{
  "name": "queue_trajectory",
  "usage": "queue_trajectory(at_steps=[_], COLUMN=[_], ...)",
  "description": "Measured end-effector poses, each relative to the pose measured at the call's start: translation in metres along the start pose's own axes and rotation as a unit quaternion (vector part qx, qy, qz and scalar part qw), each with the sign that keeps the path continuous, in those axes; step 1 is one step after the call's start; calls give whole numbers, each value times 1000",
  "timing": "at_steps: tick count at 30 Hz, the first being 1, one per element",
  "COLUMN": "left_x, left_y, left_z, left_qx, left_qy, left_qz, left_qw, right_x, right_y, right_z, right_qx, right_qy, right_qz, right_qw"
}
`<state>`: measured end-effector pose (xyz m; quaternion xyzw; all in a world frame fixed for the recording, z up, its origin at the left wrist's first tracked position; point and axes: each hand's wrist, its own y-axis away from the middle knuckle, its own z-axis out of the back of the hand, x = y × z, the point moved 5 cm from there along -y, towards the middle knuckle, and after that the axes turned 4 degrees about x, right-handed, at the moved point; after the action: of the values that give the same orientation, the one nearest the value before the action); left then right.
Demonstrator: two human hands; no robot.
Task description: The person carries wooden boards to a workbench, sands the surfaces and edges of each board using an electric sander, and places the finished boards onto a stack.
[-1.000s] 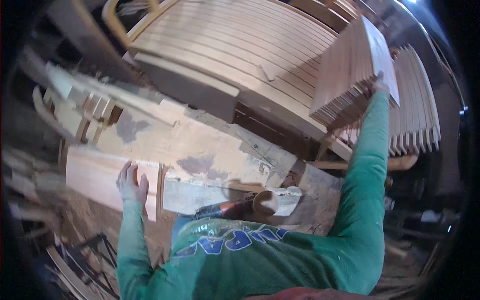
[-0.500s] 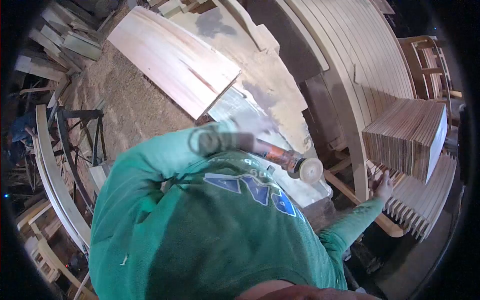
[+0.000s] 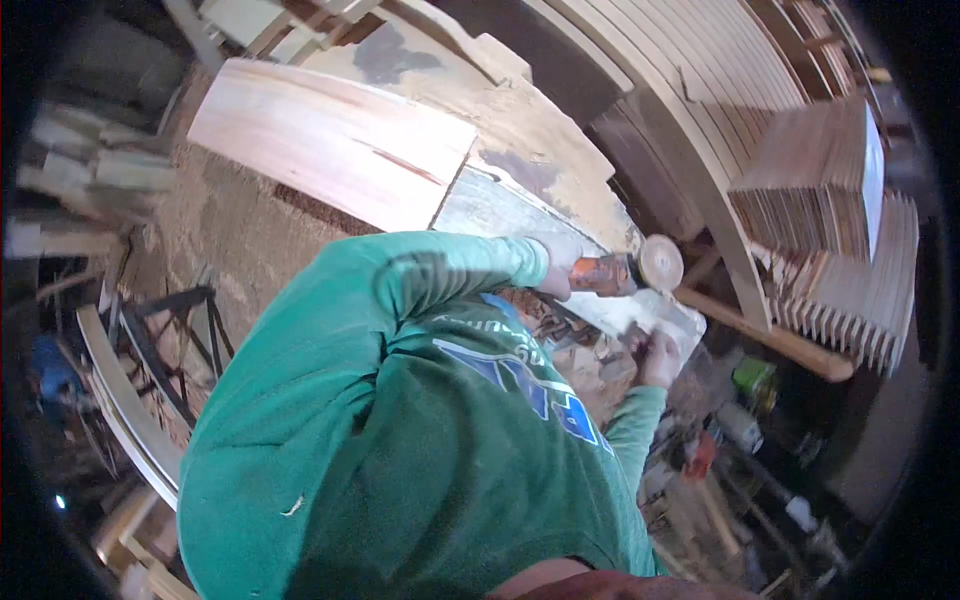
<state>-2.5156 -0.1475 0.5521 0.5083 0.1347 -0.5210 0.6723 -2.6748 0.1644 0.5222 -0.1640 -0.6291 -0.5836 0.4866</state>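
My left hand is wrapped around the body of an orange and black angle grinder. The grinder's round, pale disc faces up, above the far edge of a whitish work surface. Near the right end of that surface is my right hand, its fingers curled and in shadow. Whether anything is in them is hidden. A wide, pale pinkish board lies on the surface to the left, apart from both hands.
Thin boards are stacked on edge at the right, above a slatted stack. A long curved beam runs beside them. Sawdust covers the ground at left, near dark metal legs. Tools and scraps litter the lower right.
My right hand has left the board stacks and moved left to the end of the work surface. The grinder has shifted right and up in my left hand. The view has turned slightly.
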Motion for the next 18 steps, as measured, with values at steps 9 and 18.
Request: queue_trajectory(at_steps=[9,18], left_x=[30,107], left_y=[108,243], left_z=[-12,-20], left_qx=[104,140], left_qy=[323,324], left_qz=[-152,-193], left_qw=[928,916], right_x=[44,52], right_y=[116,201], right_z=[-255,-346], right_qx=[280,200], right_qy=[-434,-341], right_qz=[74,80], right_qw=[853,915])
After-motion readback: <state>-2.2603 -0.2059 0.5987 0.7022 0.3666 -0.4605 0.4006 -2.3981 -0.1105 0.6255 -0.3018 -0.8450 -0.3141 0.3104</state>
